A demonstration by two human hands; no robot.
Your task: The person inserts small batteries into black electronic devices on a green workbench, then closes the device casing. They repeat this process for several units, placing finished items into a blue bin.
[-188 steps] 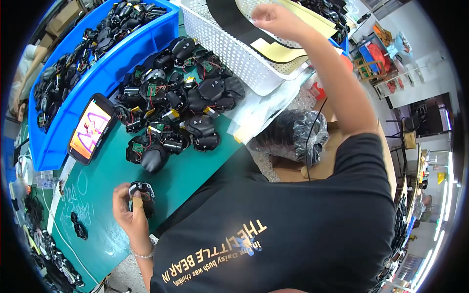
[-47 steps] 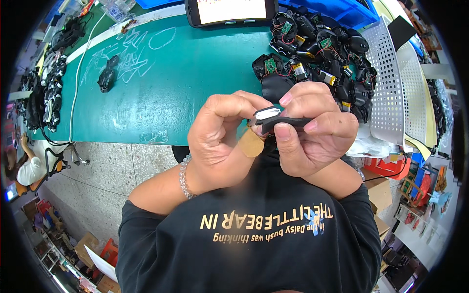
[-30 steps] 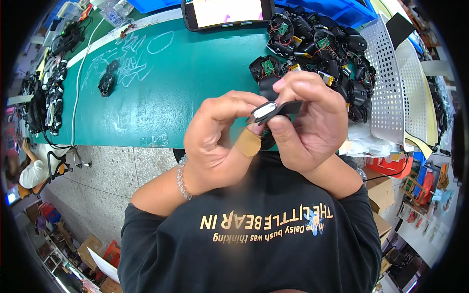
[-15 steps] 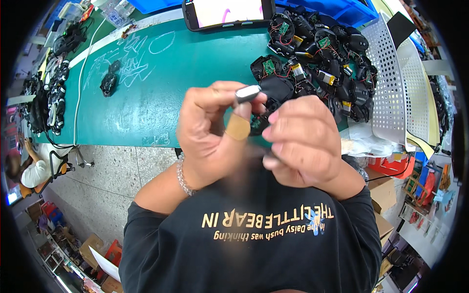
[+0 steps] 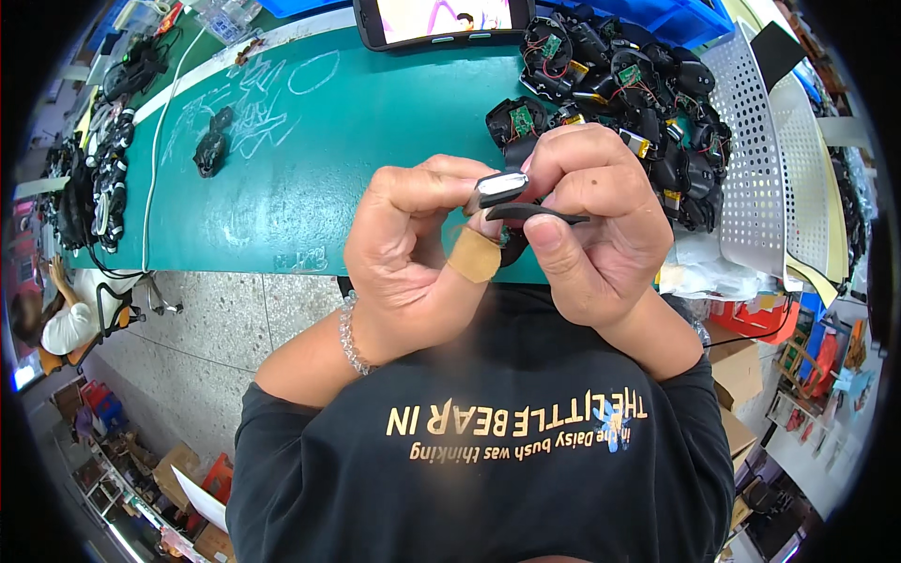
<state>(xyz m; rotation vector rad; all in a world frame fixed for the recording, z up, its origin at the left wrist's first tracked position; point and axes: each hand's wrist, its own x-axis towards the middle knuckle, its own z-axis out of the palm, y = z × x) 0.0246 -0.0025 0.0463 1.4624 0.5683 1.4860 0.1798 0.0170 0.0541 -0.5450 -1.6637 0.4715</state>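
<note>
My left hand (image 5: 404, 239), with a tan bandage (image 5: 474, 257) round its thumb, pinches a small black part with a shiny white-silver face (image 5: 502, 187) between thumb and fingers. Close beside it, my right hand (image 5: 610, 235) grips a thin, curved black plastic strip (image 5: 535, 214) between thumb and forefinger. The strip's left end lies just under the small part, by the left thumb tip; whether the two touch I cannot tell. Behind the right hand, black rounded housings with green circuit boards (image 5: 522, 120) lie heaped, with red wires and silver battery packs among them.
A phone (image 5: 446, 39) with a lit screen stands at the table's far edge, before blue bins (image 5: 648, 17). The green table (image 5: 310, 188) bears a lone black piece (image 5: 210, 153) at left. Cable bundles (image 5: 111, 178) lie farther left. A perforated white basket (image 5: 751, 159) borders the heap.
My right hand has moved up and turned, bringing the curved black strip into view beside the small part. My left hand has shifted slightly to the right, keeping its hold.
</note>
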